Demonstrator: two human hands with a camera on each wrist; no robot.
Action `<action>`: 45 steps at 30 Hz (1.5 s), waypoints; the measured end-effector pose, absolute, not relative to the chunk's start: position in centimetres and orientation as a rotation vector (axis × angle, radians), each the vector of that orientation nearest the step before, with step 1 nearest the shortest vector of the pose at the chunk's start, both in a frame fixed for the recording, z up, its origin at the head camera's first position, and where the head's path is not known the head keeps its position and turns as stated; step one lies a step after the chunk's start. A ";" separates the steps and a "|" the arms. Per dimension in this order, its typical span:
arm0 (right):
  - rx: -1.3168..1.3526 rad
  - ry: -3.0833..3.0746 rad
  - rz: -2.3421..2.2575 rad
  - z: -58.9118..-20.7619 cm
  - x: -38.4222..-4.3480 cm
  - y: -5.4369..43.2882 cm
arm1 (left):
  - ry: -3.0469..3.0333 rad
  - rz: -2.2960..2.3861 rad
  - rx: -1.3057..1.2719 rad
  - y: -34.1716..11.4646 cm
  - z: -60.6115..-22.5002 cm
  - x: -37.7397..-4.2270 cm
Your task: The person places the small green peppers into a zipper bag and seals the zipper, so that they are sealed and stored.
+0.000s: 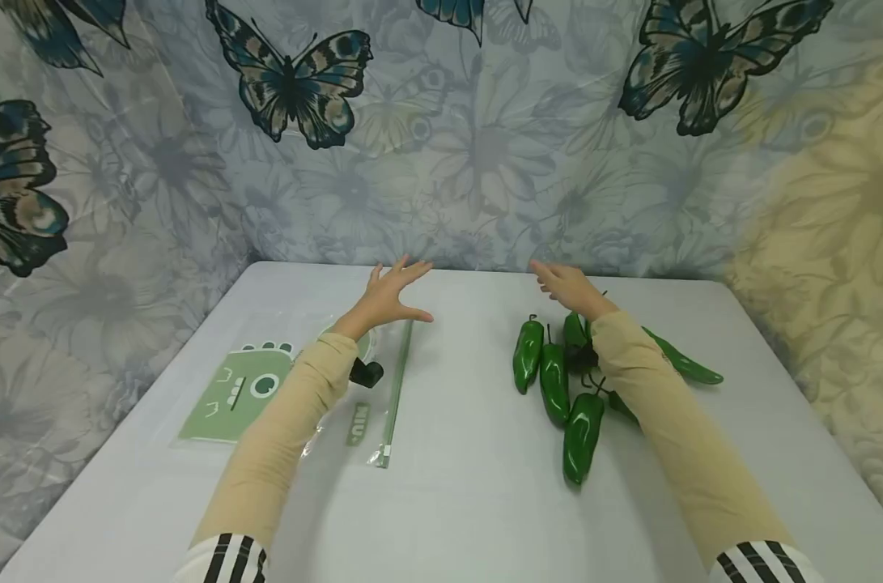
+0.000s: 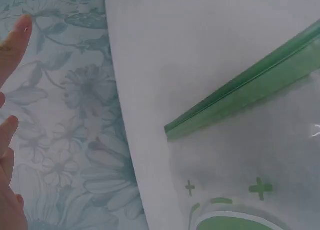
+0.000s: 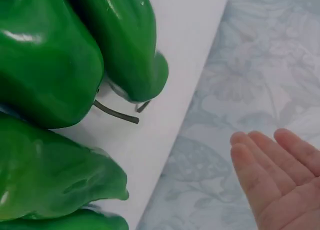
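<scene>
We grip nothing, seemingly between grasps: our left hand (image 1: pixel 390 298) spreads near the flat, green-printed clear plastic bag (image 1: pixel 240 397), our right hand (image 1: pixel 570 289) extends by the glossy, tapered green peppers (image 1: pixel 553 380); any hold calls for reaching down to the white tabletop (image 1: pixel 470 453)

The white worktop (image 1: pixel 477 518) has a matte, plain surface; its rear corners are slightly rounded. The rear edge lies near the back wall (image 1: pixel 477 186). The left wall (image 1: pixel 113 300) meets the back wall at an angle behind the worktop's rear left corner. Wall finish: pale blue-grey, printed with large flowers, foliage and faint outlines. Dark butterfly motifs (image 1: pixel 291 89) in black, teal and beige occupy mainly the upper area. Lighting: cool overall, with a yellow cast (image 1: pixel 834 243) at the right side. Shadows on the worktop are soft.
</scene>
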State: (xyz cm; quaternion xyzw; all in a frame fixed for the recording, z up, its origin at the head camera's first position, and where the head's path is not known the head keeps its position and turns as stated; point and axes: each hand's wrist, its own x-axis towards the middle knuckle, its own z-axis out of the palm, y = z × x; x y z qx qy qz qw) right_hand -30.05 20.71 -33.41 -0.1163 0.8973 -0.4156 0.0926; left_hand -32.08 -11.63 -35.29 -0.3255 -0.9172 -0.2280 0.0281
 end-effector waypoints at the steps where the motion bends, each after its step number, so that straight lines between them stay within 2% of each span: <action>1: -0.352 2.652 -1.249 -33.4 -29.8 20.6 | -2.811 -0.733 -1.021 -11.8 -35.4 -31.9; 13: -0.371 2.977 -1.140 -33.9 -25.8 17.4 | -2.647 -1.271 -1.054 -12.5 -36.2 -26.8; 21: -0.460 2.667 -1.469 -32.6 -24.0 15.5 | -2.739 -1.115 -1.049 -13.9 -37.9 -26.2; 34: -0.575 2.334 -1.722 -35.0 -23.2 13.0 | -2.951 -0.719 -1.101 -18.6 -41.7 -25.5; 45: -0.593 2.176 -1.793 -35.3 -22.5 12.3 | -2.792 -0.754 -1.188 -19.4 -44.1 -25.9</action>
